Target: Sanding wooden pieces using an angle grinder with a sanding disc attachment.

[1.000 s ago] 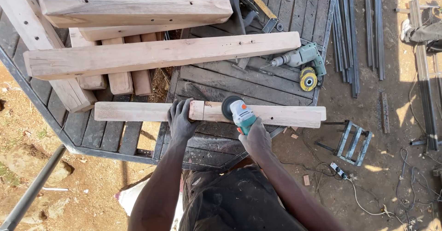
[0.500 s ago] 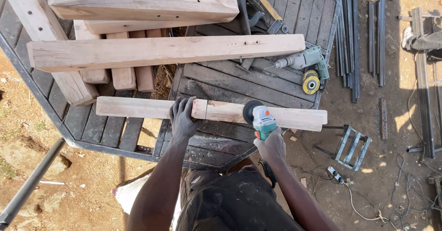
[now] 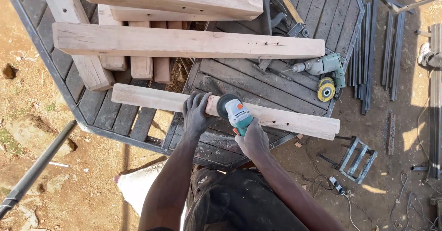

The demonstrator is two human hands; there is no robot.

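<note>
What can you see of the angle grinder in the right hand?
The handheld angle grinder has a teal and grey body with an orange spot and a dark round disc at its front. It lies across the pale wooden plank, disc on the wood. The right hand grips its rear; the left hand presses the plank beside the disc.

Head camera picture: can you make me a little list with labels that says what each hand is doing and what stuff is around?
left hand: left hand presses flat on the plank
right hand: right hand grips the grinder, disc on the plank
plank: lies across the edge of the dark slatted table
other wood: two beams farther back on the table
second tool: another grinder with a yellow disc, on the table's right side
ground: metal bars and a small metal frame on the dirt
</note>
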